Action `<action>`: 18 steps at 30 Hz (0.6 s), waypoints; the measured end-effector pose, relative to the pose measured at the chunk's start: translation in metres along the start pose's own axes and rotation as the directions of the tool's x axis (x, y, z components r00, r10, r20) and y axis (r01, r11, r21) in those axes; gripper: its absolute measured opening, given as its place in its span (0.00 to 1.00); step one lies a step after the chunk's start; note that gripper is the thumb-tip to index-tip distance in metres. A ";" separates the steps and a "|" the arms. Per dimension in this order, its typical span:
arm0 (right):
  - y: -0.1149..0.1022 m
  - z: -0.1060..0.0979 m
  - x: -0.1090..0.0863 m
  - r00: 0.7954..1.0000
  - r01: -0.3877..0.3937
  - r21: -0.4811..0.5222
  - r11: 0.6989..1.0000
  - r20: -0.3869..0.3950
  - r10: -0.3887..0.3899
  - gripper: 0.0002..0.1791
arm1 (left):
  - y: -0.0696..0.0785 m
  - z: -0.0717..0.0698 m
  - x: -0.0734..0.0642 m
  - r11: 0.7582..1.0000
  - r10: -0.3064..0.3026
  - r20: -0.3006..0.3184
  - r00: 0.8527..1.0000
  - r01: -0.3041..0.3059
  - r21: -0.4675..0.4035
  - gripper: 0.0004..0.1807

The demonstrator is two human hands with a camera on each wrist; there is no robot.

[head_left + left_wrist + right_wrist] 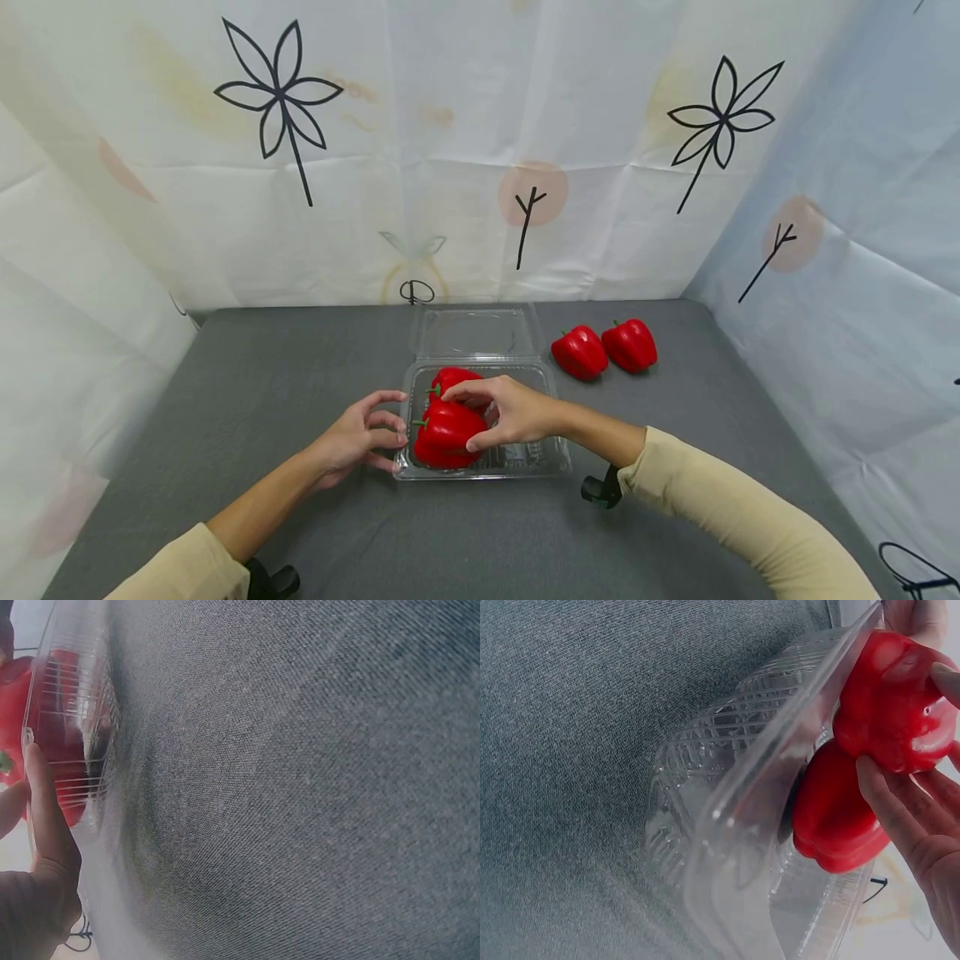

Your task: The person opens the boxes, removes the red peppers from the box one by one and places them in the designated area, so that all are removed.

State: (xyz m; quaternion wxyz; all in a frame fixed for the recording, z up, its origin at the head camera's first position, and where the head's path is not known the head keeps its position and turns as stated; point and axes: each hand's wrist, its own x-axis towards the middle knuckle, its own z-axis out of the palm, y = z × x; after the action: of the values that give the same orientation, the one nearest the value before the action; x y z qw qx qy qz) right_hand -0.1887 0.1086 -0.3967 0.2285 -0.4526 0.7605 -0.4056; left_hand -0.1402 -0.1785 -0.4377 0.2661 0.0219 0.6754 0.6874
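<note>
A clear plastic clamshell container point(562, 464) stands on the cloth with its lid point(476, 333) folded back. Inside its left half, one red bell pepper point(452, 379) lies toward the back. Nearer the front is a second red bell pepper point(447, 435), stem to the left. My right hand point(517, 410) grips this front pepper from the right, thumb on the near side and fingers on the far side. At the container's left rim, my left hand point(362, 437) has its fingers spread, fingertips right at the edge. The left wrist view shows its digits point(46, 802) against the rim.
Two more red bell peppers, one on the left point(580, 353) and one on the right point(631, 346), lie side by side right of the lid. Grey cloth point(315, 358) covers the table. Patterned white curtains point(450, 125) hang behind it and at both sides.
</note>
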 end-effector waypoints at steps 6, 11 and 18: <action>-0.007 -0.006 -0.009 1.000 0.000 -0.035 0.999 0.008 0.001 0.32 | 0.000 0.001 -0.001 1.000 0.001 -0.009 1.000 -0.001 0.001 0.37; -0.016 -0.020 -0.023 0.999 -0.016 -0.059 0.998 0.033 0.018 0.33 | -0.001 0.002 -0.001 1.000 0.002 -0.018 1.000 -0.002 0.000 0.36; -0.020 -0.048 -0.050 0.999 -0.033 -0.070 0.997 -0.015 0.032 0.34 | 0.001 0.004 -0.001 1.000 0.005 -0.028 1.000 -0.005 0.009 0.36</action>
State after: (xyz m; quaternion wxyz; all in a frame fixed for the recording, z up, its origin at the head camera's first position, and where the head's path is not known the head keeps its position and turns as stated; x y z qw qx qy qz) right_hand -0.1887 0.1665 -0.3541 0.2138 -0.4449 0.7833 -0.3780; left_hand -0.1378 -0.1748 -0.4364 0.2548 0.0149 0.6820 0.6853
